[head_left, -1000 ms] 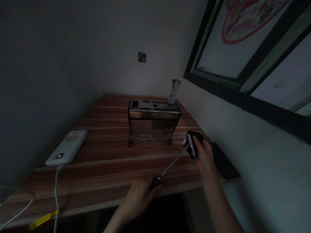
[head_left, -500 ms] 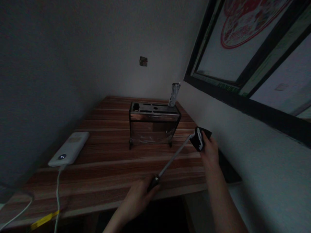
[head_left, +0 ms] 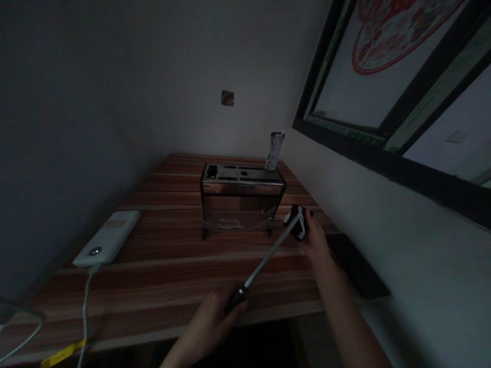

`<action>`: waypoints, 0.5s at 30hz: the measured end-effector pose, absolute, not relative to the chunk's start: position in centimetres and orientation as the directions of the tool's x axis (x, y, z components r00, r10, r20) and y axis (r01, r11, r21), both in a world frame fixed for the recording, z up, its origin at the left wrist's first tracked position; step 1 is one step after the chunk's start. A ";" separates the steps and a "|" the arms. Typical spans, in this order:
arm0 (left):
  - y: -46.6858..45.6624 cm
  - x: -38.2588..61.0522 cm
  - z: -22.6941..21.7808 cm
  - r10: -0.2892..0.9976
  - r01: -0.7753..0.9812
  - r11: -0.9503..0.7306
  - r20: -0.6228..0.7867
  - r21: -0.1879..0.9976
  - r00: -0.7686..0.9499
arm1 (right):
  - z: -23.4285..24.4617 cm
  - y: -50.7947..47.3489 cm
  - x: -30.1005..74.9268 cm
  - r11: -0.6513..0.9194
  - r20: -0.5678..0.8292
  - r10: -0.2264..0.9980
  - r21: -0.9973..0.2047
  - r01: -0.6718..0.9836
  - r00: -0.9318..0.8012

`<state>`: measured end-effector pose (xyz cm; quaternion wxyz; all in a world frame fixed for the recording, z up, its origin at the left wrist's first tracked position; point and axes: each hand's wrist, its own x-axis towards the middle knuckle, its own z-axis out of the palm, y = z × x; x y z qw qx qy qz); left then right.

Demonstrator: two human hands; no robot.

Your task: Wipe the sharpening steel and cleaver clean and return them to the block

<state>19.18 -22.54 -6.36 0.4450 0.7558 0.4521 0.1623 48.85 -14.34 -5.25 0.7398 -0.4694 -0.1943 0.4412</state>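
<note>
My left hand [head_left: 215, 321] grips the dark handle of a long thin steel rod [head_left: 270, 255] that slants up and to the right over the wooden table [head_left: 169, 276]. At the rod's far tip, my right hand [head_left: 316, 240] holds a folded black cloth [head_left: 297, 223] with a white edge wrapped around the metal. Both are just in front of the right end of a metal knife block [head_left: 241, 201] with slots on top and a clear front panel. The room is dim.
A white power bank [head_left: 108, 238] with a lit dot lies at the left, a grey cable [head_left: 86, 301] running off the front edge. A flat black object [head_left: 356, 266] lies by the right wall. A small packet [head_left: 274, 149] stands behind the block. A framed picture [head_left: 387, 66] hangs at the right.
My right hand with the cloth slid out along the rod towards its tip, then came slightly back and left. The rod's handle shifted a little lower in my left hand.
</note>
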 end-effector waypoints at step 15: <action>-23.3 17.5 -8.2 0.922 0.563 -0.036 -0.190 0.826 0.337 | -5.3 -15.6 46.2 -0.051 -0.266 0.855 -0.897 -0.439 0.445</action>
